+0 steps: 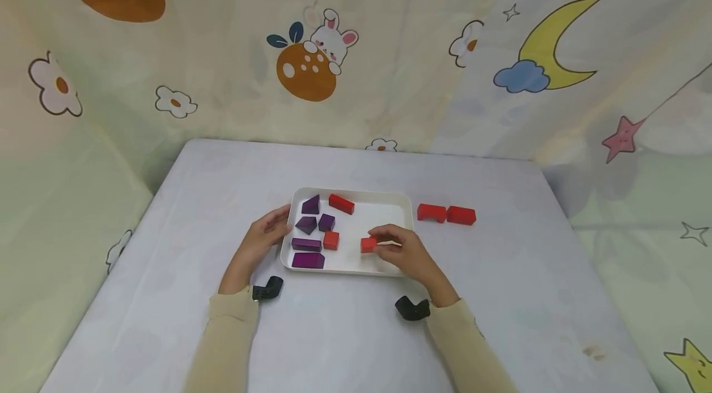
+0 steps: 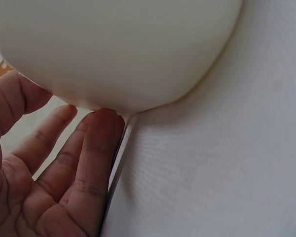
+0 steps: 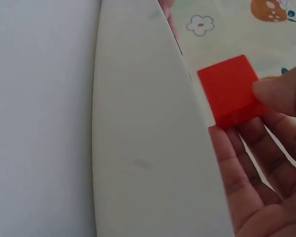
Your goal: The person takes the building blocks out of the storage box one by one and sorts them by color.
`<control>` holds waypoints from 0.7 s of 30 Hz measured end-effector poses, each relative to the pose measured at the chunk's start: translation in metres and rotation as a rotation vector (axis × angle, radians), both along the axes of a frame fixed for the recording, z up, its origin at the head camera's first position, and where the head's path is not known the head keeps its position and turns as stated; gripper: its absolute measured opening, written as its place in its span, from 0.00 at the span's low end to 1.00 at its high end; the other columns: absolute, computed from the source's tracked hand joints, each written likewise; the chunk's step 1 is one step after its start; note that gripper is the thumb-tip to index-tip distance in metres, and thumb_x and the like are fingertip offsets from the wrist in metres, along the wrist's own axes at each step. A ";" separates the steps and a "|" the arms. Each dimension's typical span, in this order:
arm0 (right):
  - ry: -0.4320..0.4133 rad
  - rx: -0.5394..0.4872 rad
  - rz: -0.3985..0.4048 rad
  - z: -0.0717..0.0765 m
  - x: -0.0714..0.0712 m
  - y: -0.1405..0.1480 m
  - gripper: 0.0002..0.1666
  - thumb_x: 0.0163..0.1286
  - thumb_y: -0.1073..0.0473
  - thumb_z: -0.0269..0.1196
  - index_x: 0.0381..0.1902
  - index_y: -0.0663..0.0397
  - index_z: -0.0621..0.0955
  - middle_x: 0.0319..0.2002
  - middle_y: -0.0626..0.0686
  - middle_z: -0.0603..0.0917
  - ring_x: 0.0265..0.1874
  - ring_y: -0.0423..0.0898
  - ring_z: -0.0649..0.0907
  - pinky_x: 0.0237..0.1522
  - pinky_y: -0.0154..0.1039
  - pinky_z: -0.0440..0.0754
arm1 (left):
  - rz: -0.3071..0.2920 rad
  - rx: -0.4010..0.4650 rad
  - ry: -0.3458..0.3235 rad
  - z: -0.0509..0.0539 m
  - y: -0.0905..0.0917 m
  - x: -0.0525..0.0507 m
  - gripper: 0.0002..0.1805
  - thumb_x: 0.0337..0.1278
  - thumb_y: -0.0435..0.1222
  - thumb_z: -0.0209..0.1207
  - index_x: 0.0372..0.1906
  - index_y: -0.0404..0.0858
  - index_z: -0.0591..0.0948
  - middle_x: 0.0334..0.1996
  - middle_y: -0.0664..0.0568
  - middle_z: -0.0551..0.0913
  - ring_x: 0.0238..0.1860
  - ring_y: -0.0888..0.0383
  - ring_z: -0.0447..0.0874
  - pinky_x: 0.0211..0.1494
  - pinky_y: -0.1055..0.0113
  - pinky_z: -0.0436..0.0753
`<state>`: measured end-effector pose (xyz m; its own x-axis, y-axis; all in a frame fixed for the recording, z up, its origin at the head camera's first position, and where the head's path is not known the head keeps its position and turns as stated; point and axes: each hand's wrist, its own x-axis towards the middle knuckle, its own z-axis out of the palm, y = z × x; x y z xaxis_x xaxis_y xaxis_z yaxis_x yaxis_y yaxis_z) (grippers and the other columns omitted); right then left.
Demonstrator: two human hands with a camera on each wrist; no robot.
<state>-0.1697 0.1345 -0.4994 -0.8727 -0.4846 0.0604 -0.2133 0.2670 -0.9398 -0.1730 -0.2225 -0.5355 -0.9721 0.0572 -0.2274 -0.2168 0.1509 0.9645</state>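
My right hand (image 1: pixel 405 251) pinches a small red cube block (image 3: pixel 232 91) between thumb and fingers, above the right half of a white tray (image 1: pixel 356 197). At the tray's left end, my left hand (image 1: pixel 266 235) holds the rim; in the left wrist view its fingers (image 2: pixel 96 148) touch the outer wall. Several purple blocks (image 1: pixel 306 260) lie along the tray's left side, some pointed, some oblong. Beside them are another red cube (image 1: pixel 330 240) and a long red block (image 1: pixel 341 204) near the back wall.
Right of the tray, on the white-covered table (image 1: pixel 345 331), lie a red arch block (image 1: pixel 431 213) and a red oblong block (image 1: pixel 461 215), close together. A printed cloth curtain (image 1: pixel 400 59) hangs behind the table. Black wrist devices (image 1: pixel 413 308) sit at both cuffs.
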 end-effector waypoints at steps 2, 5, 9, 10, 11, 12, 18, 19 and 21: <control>0.022 -0.018 -0.052 0.001 0.001 0.016 0.20 0.75 0.72 0.67 0.62 0.72 0.82 0.58 0.67 0.85 0.57 0.63 0.85 0.59 0.34 0.85 | 0.003 -0.007 -0.009 -0.001 0.000 -0.001 0.34 0.79 0.37 0.61 0.84 0.38 0.66 0.80 0.38 0.70 0.79 0.40 0.70 0.75 0.55 0.77; 0.077 -0.029 -0.125 0.004 0.002 0.042 0.18 0.76 0.72 0.65 0.62 0.72 0.82 0.58 0.69 0.84 0.56 0.58 0.85 0.57 0.29 0.83 | -0.001 -0.013 -0.007 -0.002 0.000 -0.001 0.35 0.79 0.38 0.61 0.84 0.38 0.66 0.80 0.38 0.69 0.79 0.40 0.70 0.76 0.49 0.76; 0.135 -0.015 -0.216 0.005 0.003 0.076 0.17 0.78 0.73 0.63 0.62 0.72 0.81 0.58 0.70 0.83 0.56 0.43 0.83 0.56 0.26 0.82 | -0.002 -0.013 -0.005 -0.002 0.000 0.000 0.34 0.80 0.38 0.61 0.84 0.37 0.66 0.80 0.38 0.69 0.79 0.40 0.69 0.77 0.47 0.75; 0.139 -0.001 -0.243 0.005 0.004 0.085 0.17 0.78 0.72 0.63 0.62 0.72 0.81 0.59 0.70 0.83 0.56 0.39 0.82 0.56 0.24 0.81 | -0.002 -0.016 -0.006 -0.002 0.000 0.001 0.35 0.80 0.38 0.61 0.84 0.37 0.66 0.80 0.38 0.69 0.79 0.40 0.69 0.77 0.47 0.74; 0.142 0.023 -0.270 0.005 0.004 0.093 0.18 0.79 0.71 0.63 0.63 0.71 0.81 0.60 0.70 0.83 0.56 0.36 0.81 0.56 0.23 0.80 | 0.002 -0.015 -0.012 -0.002 0.000 0.002 0.35 0.79 0.38 0.61 0.84 0.38 0.66 0.80 0.38 0.69 0.79 0.40 0.69 0.77 0.47 0.74; 0.144 0.052 -0.300 0.004 0.004 0.101 0.18 0.80 0.70 0.62 0.64 0.71 0.81 0.60 0.69 0.83 0.57 0.36 0.81 0.56 0.22 0.79 | 0.003 -0.018 -0.012 -0.002 0.000 0.002 0.35 0.79 0.38 0.61 0.84 0.38 0.66 0.80 0.38 0.69 0.80 0.40 0.69 0.77 0.46 0.73; 0.159 0.197 -0.446 -0.003 -0.004 0.144 0.20 0.80 0.71 0.62 0.66 0.73 0.78 0.64 0.72 0.81 0.65 0.64 0.80 0.60 0.19 0.74 | 0.000 -0.031 -0.012 0.001 0.001 0.004 0.36 0.79 0.39 0.62 0.85 0.38 0.65 0.80 0.38 0.69 0.79 0.40 0.69 0.77 0.47 0.75; 0.166 0.214 -0.463 -0.003 -0.007 0.150 0.20 0.80 0.72 0.62 0.66 0.74 0.78 0.64 0.73 0.81 0.66 0.68 0.79 0.61 0.21 0.74 | 0.000 -0.032 -0.011 0.001 0.001 0.004 0.36 0.80 0.39 0.62 0.85 0.39 0.65 0.81 0.38 0.69 0.79 0.40 0.70 0.76 0.47 0.75; 0.167 0.252 -0.489 0.000 -0.013 0.162 0.21 0.80 0.72 0.62 0.67 0.74 0.78 0.64 0.73 0.80 0.67 0.70 0.78 0.63 0.25 0.74 | -0.005 -0.035 0.002 0.002 0.000 0.002 0.36 0.80 0.39 0.61 0.85 0.38 0.65 0.81 0.38 0.69 0.79 0.40 0.70 0.76 0.48 0.76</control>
<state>-0.1830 0.2966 -0.4999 -0.9875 -0.0440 0.1514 -0.1484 0.5837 -0.7983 -0.1709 -0.2229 -0.5337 -0.9723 0.0539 -0.2275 -0.2141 0.1852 0.9591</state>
